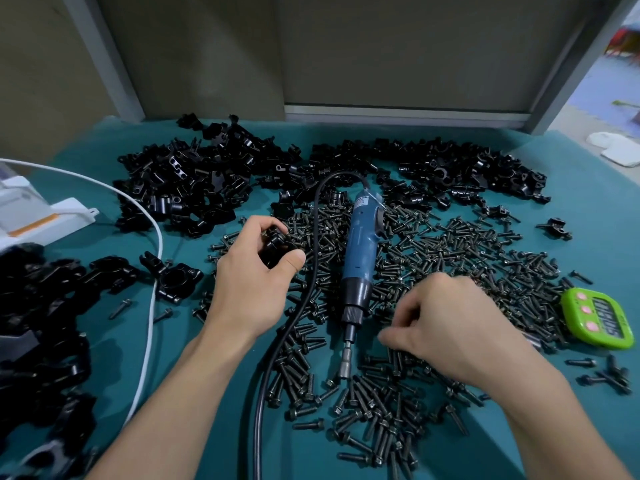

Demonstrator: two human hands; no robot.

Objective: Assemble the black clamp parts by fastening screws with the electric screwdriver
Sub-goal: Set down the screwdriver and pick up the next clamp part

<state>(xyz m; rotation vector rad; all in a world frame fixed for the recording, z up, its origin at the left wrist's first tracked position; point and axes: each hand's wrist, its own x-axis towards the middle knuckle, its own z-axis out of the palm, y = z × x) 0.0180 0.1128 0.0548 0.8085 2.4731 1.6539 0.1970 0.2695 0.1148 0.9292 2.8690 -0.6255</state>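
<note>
- Clamp part [277,245], head view: glossy black, gripped in the left hand [249,282], fingers and thumb curled round it, above the loose screws [450,258] heaped on the teal table [588,202].
- Right hand [453,330]: curled down onto the screws; whether it holds one cannot be told.
- Electric screwdriver [360,251]: lying between the hands, ungripped.
- Loose clamp parts [194,188]: piled along the far side.
</note>
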